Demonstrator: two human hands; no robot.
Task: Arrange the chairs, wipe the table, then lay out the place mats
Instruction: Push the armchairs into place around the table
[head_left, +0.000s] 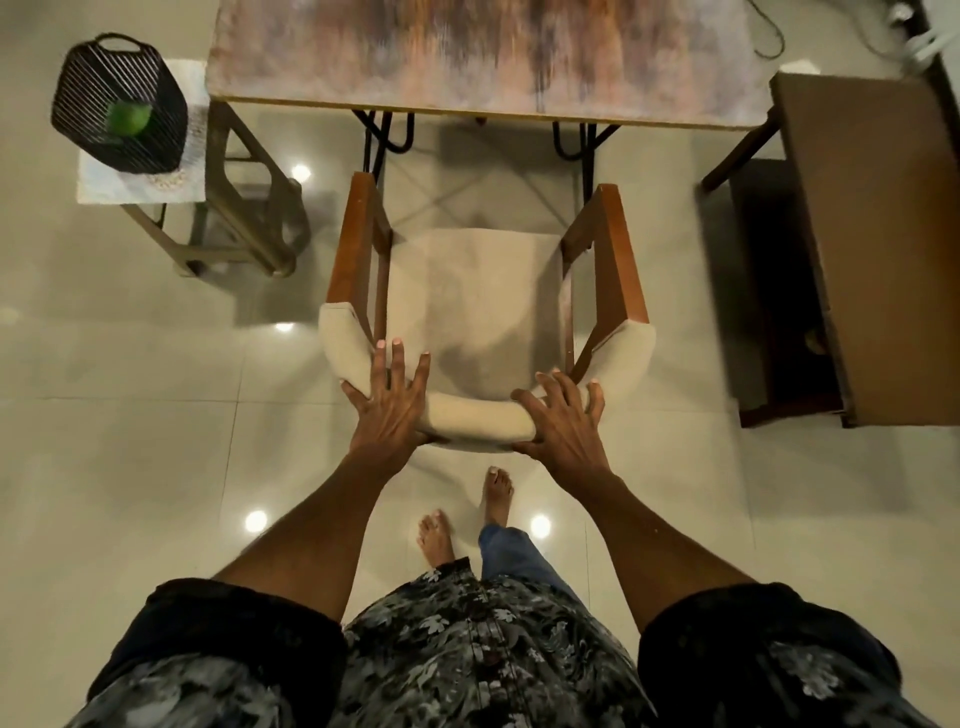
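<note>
Fingers (397, 364) of the left hand (390, 410) are spread and draped over the padded backrest (478, 415) of the chair (475, 296), thumb tucked beneath; the right hand (563, 421) is laid likewise on the backrest's other side, fingers splayed, so that the curved cushion is pressed and loosely gripped from both ends rather than clenched; such a symmetric hold is judged to serve steering the chair straight. The chair is stood on the floor (130, 415) facing the near edge of the table (483, 57), its seat well short of that edge, wooden arms pointed at the table legs; pushing in appears to be the step in hand; wiping and mats remain undone.
</note>
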